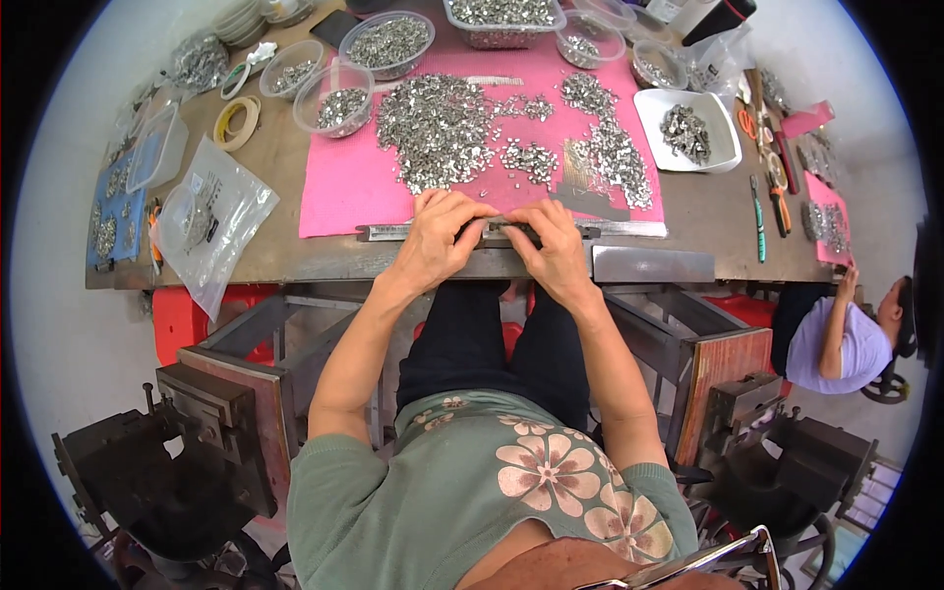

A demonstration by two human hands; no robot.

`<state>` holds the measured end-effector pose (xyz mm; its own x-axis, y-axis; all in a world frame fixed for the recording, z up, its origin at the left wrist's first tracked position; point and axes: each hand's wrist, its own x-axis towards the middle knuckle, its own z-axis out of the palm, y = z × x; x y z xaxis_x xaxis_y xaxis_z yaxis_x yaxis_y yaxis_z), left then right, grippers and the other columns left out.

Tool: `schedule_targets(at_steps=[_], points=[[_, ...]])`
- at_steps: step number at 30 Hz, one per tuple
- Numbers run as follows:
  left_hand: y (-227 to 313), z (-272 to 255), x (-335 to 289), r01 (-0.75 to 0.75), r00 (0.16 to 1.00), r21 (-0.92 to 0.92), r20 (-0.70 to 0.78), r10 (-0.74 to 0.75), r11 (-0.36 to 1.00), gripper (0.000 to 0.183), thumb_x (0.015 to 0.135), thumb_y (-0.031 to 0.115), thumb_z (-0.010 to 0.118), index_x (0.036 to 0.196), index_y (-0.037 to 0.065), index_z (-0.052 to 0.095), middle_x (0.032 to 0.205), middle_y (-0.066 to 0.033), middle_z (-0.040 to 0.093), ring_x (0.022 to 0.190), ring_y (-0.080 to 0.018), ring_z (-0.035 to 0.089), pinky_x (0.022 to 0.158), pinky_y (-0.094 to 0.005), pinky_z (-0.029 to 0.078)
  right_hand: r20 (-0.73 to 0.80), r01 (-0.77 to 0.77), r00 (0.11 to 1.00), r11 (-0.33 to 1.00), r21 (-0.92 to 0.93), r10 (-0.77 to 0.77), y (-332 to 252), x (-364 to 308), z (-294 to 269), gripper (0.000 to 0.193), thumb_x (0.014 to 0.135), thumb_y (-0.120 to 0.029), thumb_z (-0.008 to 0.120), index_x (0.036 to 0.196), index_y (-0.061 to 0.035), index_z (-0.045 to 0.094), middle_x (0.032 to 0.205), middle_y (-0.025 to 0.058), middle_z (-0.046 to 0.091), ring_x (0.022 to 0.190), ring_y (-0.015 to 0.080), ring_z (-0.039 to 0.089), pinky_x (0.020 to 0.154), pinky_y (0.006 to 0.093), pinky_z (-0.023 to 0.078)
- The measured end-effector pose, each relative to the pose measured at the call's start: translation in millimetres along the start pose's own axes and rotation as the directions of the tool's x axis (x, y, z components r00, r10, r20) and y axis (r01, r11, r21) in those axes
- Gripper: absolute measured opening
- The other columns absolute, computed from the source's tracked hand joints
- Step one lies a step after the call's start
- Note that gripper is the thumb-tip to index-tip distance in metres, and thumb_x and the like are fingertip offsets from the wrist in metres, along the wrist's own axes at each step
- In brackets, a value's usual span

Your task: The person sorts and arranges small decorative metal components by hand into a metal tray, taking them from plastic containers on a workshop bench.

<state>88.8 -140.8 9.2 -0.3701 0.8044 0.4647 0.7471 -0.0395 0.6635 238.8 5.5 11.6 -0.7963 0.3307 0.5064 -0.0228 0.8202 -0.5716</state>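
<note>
Two hands meet at the near edge of the bench (pixel 295 251): left hand (pixel 440 239) and right hand (pixel 553 246), each grip pinching a long metal strip (pixel 393 232) lying along the pink mat (pixel 339 192). Beyond, small metal pieces (pixel 438 128) lie heaped; farther off stand clear bowls (pixel 388 44).

A clear plastic bag (pixel 218 228) is seen flat on the table's left part, its lower corner hanging over the front edge; small metal pieces and a white printed slip (pixel 206 187) are held inside. A second clear bag (pixel 715 61), crumpled, is noted at the far right, behind the white dish. No signs or screens are seen.
</note>
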Motion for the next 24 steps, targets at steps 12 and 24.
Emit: schedule_targets(at_steps=[12,24], points=[[5.7,24.1,0.9,0.046,0.989,0.262,-0.146,-0.008,0.964,0.032,0.081,0.032,0.083,0.102,0.01,0.075,0.085,0.0001,0.066,0.083,-0.0191,0.062,0.095,-0.0399,0.036,-0.019,-0.043,0.999,0.982,-0.184,0.041,39.2,33.3,10.1,0.008,0.086,-0.01,0.073,0.093,-0.0073,0.07,0.089,0.0083,0.062,0.089,0.0291,0.06,0.081,0.0429,0.043],[6.0,23.7,1.0,0.016,0.984,0.283,-0.175,0.035,0.959,0.03,0.081,0.028,0.083,0.103,0.009,0.074,0.082,-0.0014,0.065,0.081,-0.0198,0.061,0.092,-0.0389,0.038,0.049,-0.015,0.999,0.996,-0.084,0.019,9.7,15.3,-5.7,0.007,0.087,-0.006,0.07,0.092,-0.0055,0.066,0.088,0.0076,0.06,0.087,0.0273,0.058,0.079,0.0403,0.04]])
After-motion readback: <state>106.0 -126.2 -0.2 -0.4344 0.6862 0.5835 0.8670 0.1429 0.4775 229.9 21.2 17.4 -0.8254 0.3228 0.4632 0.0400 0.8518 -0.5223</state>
